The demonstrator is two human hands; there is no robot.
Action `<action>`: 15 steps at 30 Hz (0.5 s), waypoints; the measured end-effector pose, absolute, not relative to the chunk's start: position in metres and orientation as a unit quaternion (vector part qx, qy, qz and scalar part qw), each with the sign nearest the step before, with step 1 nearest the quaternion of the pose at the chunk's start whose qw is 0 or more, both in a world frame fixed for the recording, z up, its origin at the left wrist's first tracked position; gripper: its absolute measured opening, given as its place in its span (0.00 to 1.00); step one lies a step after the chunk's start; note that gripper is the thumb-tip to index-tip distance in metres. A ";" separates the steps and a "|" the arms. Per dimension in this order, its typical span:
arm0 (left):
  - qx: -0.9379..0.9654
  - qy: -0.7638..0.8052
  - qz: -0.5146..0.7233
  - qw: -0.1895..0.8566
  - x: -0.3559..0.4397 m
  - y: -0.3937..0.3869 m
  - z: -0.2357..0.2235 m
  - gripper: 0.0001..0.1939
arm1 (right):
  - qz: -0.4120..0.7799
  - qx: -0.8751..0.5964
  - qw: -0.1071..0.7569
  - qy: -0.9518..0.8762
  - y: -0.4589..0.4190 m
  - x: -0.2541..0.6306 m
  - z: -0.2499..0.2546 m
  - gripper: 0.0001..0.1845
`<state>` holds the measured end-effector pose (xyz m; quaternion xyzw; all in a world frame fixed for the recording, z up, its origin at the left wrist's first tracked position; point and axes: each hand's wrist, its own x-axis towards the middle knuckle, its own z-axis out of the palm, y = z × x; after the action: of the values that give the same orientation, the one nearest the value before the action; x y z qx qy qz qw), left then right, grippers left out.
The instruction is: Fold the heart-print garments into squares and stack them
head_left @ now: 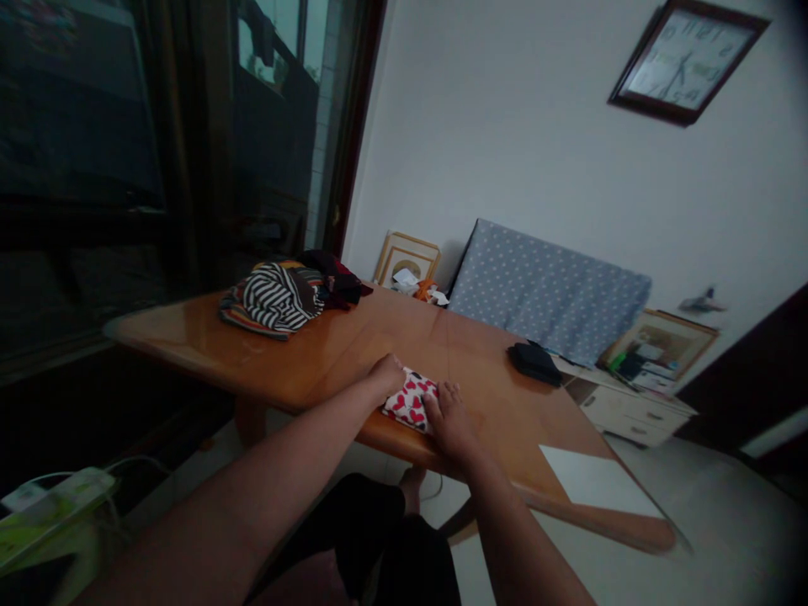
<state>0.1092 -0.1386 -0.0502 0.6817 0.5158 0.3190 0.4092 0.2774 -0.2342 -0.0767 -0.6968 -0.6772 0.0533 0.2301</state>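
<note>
A small folded cloth (410, 399), white with red heart shapes, lies near the front edge of the wooden table (328, 345). My left hand (385, 374) rests on its left end with the fingers curled, pinching the fabric. My right hand (447, 417) lies on its right end, fingers stretched flat and pressing down. A heap of clothes (281, 296), with a black-and-white striped piece on top and dark red ones behind, sits at the far left of the table.
A black pouch (534, 363) lies at the table's far right; a white sheet (597, 482) lies near the front right corner. Beyond stand a polka-dot covered board (546, 290), picture frames (406, 257) and a low white cabinet (631, 408). A green-white device (50, 505) is at lower left.
</note>
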 end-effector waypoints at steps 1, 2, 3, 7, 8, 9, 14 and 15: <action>0.675 0.535 0.324 0.390 0.108 -0.139 -0.051 0.07 | 0.052 -0.697 0.229 -0.677 -0.234 0.277 -0.077 0.42; 0.669 0.553 0.328 0.373 0.107 -0.141 -0.051 0.08 | 0.050 -0.698 0.229 -0.677 -0.234 0.277 -0.077 0.41; 0.666 0.565 0.331 0.358 0.106 -0.142 -0.049 0.08 | 0.049 -0.698 0.228 -0.677 -0.234 0.277 -0.077 0.41; 0.692 0.560 0.344 0.299 0.104 -0.153 -0.032 0.09 | 0.044 -0.699 0.224 -0.678 -0.234 0.276 -0.076 0.40; 0.712 0.545 0.349 0.272 0.105 -0.158 -0.027 0.11 | 0.044 -0.699 0.224 -0.678 -0.234 0.276 -0.075 0.40; 0.742 0.520 0.351 0.238 0.107 -0.164 -0.023 0.14 | 0.042 -0.698 0.224 -0.679 -0.235 0.276 -0.074 0.39; 0.912 0.326 0.236 0.080 0.118 -0.191 -0.024 0.24 | 0.049 -0.681 0.239 -0.690 -0.238 0.276 -0.071 0.33; 0.923 0.315 0.208 0.074 0.118 -0.193 -0.028 0.25 | 0.052 -0.681 0.239 -0.690 -0.238 0.276 -0.071 0.33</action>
<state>0.1181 -0.1927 -0.0279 0.9231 0.3146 0.2085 0.0742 0.2761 -0.2379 -0.0713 -0.6811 -0.6902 0.0519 0.2389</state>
